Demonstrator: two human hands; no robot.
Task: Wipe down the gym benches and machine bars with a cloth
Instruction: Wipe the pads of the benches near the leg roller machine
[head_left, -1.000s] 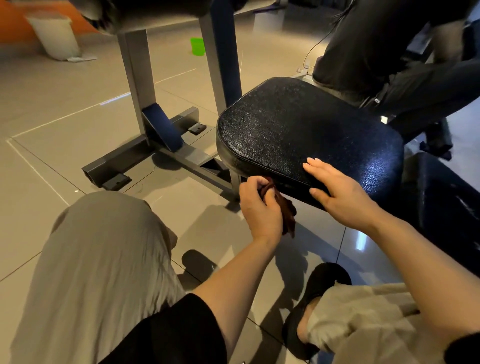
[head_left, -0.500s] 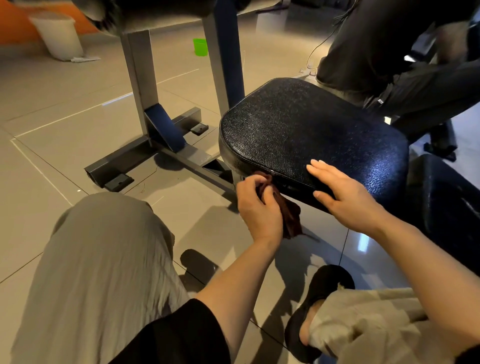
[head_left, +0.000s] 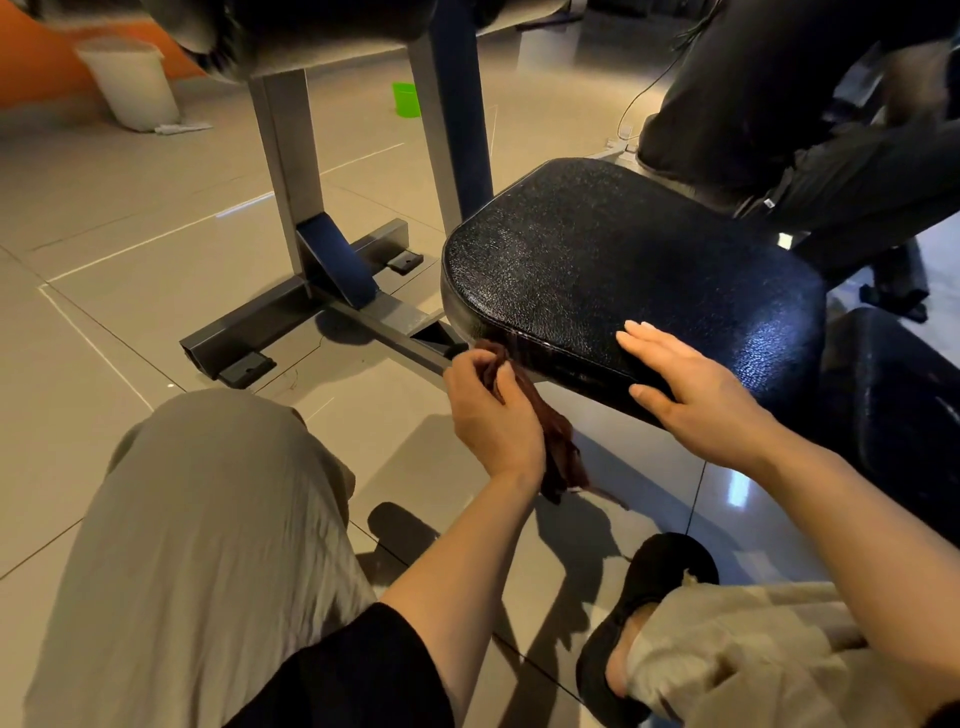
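Observation:
A black padded bench seat fills the middle of the view. My left hand grips a dark brown cloth and holds its top against the seat's near front edge, close to the left corner. The rest of the cloth hangs down below the hand. My right hand lies flat on the seat's front right part, fingers straight on top and thumb against the side. The machine's grey and blue steel bars rise behind the seat from a base frame on the tiled floor.
Another person in dark clothes stands at the seat's far right. A second black pad sits at the right edge. A white bin and a green cup stand far back. My knee and foot are below.
My left hand has slid the cloth leftward along the seat's front edge toward the left corner. My right hand has stayed flat on the seat.

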